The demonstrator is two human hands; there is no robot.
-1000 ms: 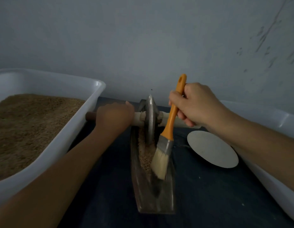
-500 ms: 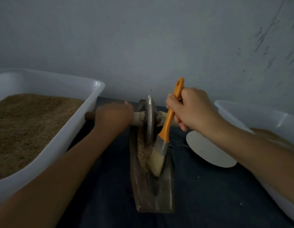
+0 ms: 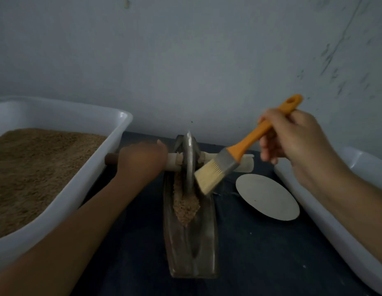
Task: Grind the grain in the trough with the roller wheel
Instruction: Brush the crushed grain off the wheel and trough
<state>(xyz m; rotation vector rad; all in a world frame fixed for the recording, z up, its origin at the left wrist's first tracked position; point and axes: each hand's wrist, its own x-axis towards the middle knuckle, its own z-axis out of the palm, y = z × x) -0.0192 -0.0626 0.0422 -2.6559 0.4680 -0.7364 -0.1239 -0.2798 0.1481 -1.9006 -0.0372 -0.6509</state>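
A big white plastic tub (image 3: 113,133) is sitting at the far left on the dark bench (image 3: 260,248), and it is holding a heap of brown grain. Next to it, the left hand (image 3: 141,161) is wrapping its grip tight around the left end of the pale wooden rod (image 3: 172,164) that is going through the wheel. The thin grey metal roller wheel (image 3: 189,161) is standing up on its edge in the far end of the long, narrow, see-through trough (image 3: 209,242), which is lying in the middle of the bench and pointing away from the person. A small pile of brown grain (image 3: 185,207) is lying in the trough, touching the near side of the wheel and running a little way toward the person. Just right of the wheel, the flat brush with pale bristles, a grey metal band and an orange handle (image 3: 226,165) is hanging in the air, tilting down to the left, with its bristles close beside the wheel. The right hand (image 3: 292,142) is closing its grip around the orange handle near the top. A round flat grey disc (image 3: 268,196) is lying on the bench below that hand. A second white plastic tub (image 3: 326,212) is sitting at the far right.
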